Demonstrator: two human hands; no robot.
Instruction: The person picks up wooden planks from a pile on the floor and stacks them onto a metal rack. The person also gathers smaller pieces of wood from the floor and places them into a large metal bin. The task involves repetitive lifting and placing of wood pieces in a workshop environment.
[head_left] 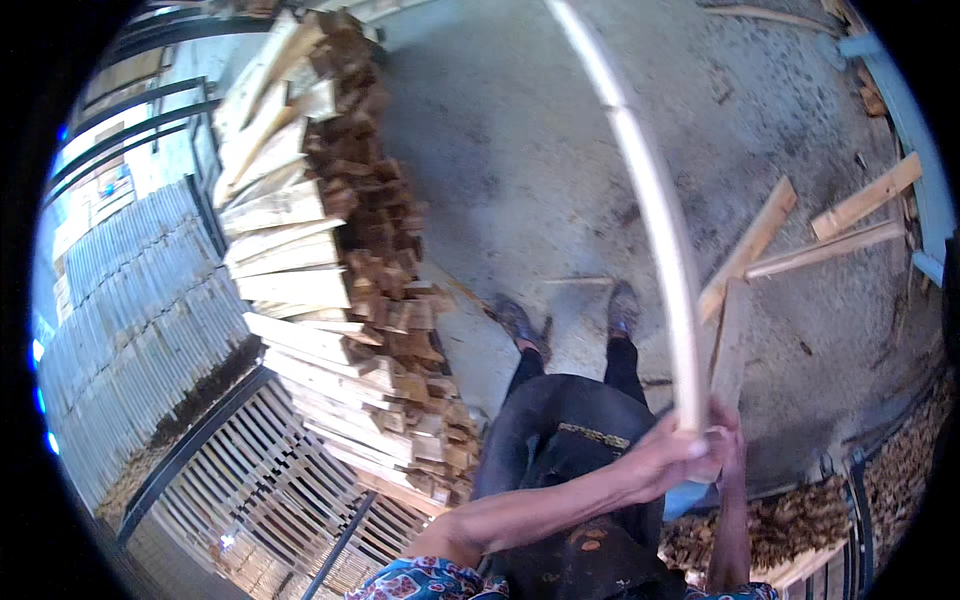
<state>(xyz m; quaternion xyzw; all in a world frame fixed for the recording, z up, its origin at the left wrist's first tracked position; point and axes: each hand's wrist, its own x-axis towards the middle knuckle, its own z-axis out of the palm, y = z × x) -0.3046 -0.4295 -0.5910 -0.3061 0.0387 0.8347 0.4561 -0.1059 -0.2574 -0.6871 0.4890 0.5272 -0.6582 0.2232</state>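
Note:
A long pale wooden strip [655, 200] runs from the top of the view down to my hands at the lower right. My left hand [670, 455] is closed around its near end, with the forearm reaching across my lap. Close beside it, my right hand [730, 435] is closed at the same end of the strip, its fingers partly hidden behind the left hand. A greyish board [734, 335] lies just beyond the right hand, its near end hidden by the hands.
A tall stack of split wood pieces [370, 270] stands at my left. Several loose boards [765, 235] lie on the concrete floor [500, 130] to the right. A slatted metal-framed rack [250, 480] is at the lower left; wood scraps [800, 515] are heaped at the lower right.

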